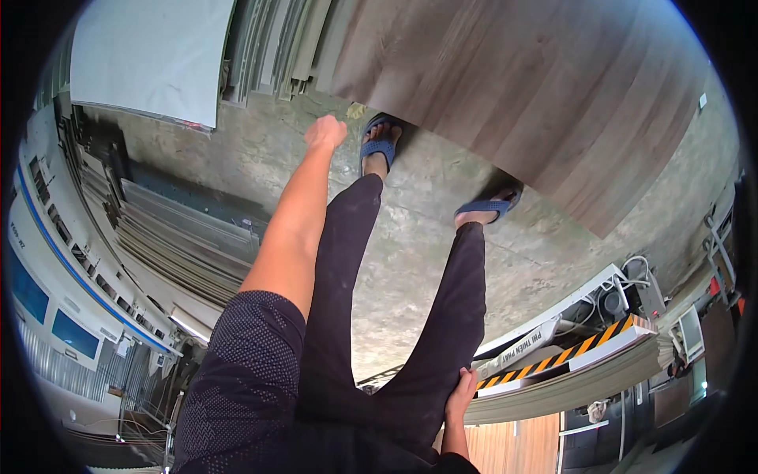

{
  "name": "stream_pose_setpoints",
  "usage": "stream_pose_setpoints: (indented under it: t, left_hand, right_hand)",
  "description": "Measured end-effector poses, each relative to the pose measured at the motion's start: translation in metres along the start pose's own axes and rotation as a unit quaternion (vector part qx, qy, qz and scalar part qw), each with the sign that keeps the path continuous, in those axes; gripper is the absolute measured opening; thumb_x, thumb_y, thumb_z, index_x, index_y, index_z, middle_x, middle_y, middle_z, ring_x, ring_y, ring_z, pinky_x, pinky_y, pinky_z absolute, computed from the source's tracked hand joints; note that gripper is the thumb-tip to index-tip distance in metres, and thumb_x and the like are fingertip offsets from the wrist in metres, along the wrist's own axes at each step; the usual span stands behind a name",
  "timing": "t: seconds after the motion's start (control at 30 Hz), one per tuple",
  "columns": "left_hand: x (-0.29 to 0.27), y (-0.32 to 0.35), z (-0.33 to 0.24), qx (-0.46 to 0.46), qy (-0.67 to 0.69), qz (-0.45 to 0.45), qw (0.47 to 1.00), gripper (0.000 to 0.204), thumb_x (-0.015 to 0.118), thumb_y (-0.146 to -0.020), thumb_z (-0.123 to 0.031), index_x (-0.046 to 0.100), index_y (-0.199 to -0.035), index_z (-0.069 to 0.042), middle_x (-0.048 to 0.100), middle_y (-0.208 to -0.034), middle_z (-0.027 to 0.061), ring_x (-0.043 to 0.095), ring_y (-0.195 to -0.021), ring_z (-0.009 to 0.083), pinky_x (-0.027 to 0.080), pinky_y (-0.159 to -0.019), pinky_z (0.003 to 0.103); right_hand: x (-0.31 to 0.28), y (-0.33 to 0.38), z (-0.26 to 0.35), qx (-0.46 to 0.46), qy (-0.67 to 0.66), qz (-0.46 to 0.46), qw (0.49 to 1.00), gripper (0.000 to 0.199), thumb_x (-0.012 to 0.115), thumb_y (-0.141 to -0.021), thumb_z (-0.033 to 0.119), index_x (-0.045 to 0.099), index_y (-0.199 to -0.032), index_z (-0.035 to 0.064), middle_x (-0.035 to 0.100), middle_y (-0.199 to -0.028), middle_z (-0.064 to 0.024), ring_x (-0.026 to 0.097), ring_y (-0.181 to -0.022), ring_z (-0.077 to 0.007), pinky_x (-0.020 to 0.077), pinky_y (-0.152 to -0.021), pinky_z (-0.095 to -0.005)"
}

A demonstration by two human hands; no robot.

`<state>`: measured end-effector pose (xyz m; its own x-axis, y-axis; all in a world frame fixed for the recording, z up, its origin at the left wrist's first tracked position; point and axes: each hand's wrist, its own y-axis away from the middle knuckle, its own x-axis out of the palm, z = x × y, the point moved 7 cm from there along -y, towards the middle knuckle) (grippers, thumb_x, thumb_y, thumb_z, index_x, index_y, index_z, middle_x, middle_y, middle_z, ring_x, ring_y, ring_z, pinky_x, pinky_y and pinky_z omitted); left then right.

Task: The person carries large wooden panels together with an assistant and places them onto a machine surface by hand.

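Left hand (325,131) extended far, fingers curled into loose fist, at near edge of large grey-brown wood-grain panel (537,95). Panel spreads far-right of it, long axis running left-near to right. Right hand (460,393) near, pressed against dark trouser leg (442,332), well apart from panel; its grip cannot be told.
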<state>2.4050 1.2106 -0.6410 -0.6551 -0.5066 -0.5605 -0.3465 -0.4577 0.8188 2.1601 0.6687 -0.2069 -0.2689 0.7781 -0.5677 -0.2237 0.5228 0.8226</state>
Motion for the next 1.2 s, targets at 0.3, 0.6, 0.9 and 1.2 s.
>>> stream_pose_setpoints:
  t: [0.3,0.6,0.9,1.2]
  left_hand:
    - [-0.035,-0.017,-0.011,0.143,0.157,-0.335,0.918,0.058,0.059,-0.092,-0.044,0.054,-0.124,0.004,0.056,-0.126,0.0248,0.052,-0.123,0.0397,0.043,-0.101,0.048]
    - [-0.040,-0.060,-0.035,0.012,0.175,-0.237,0.956,0.088,0.053,-0.087,-0.068,0.056,-0.127,0.010,0.056,-0.130,0.0314,0.049,-0.128,0.0419,0.037,-0.110,0.046]
    - [-0.039,-0.036,-0.035,-0.021,0.239,-0.292,0.926,0.086,0.057,-0.085,-0.066,0.054,-0.130,0.007,0.048,-0.138,0.0297,0.044,-0.132,0.0410,0.035,-0.110,0.045]
    - [-0.022,-0.023,-0.041,-0.037,0.249,-0.281,0.926,0.077,0.057,-0.085,-0.056,0.054,-0.128,0.009,0.049,-0.134,0.0294,0.045,-0.129,0.0416,0.036,-0.109,0.047]
  right_hand:
    - [-0.010,-0.009,0.005,-0.004,0.039,-0.008,0.999,0.024,0.051,-0.094,0.019,0.056,-0.102,-0.0029,0.056,-0.087,-0.0114,0.051,-0.085,-0.0205,0.0421,-0.083,-0.0314]
    - [-0.026,-0.021,0.027,-0.017,0.015,-0.009,1.000,0.018,0.054,-0.089,0.015,0.055,-0.097,-0.0018,0.056,-0.084,-0.0115,0.051,-0.080,-0.0196,0.0432,-0.078,-0.0320]
    - [-0.060,-0.059,0.023,-0.029,0.002,-0.024,0.999,0.016,0.051,-0.085,0.013,0.053,-0.090,-0.0022,0.053,-0.080,-0.0107,0.048,-0.078,-0.0199,0.0416,-0.075,-0.0316]
    - [-0.076,-0.080,0.046,-0.051,0.032,-0.014,0.998,0.016,0.048,-0.084,0.014,0.050,-0.087,-0.0017,0.049,-0.080,-0.0084,0.044,-0.079,-0.0179,0.0395,-0.075,-0.0309]
